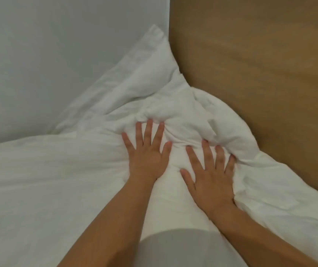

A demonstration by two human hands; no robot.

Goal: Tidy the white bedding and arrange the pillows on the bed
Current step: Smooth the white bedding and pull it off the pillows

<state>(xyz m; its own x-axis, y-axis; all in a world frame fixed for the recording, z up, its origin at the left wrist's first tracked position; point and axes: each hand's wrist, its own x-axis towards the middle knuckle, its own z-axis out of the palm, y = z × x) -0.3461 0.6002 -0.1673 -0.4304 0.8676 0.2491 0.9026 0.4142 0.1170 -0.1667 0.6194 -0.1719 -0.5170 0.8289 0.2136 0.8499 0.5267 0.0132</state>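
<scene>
Head view: left hand (147, 154) and right hand (211, 178) press flat, grip wide with fingers spread, on the rumpled white duvet (183, 120). A white pillow (135, 74) leans in the corner behind it, between the pale wall (58, 45) and the wooden headboard (260, 64).

Your rumpled white duvet (38, 189) runs off the left, right and bottom edges, covering the bed beneath. Behind the duvet, the crumpled white pillow's (140, 74) lower part is hidden; the whole view is softly blurred.
</scene>
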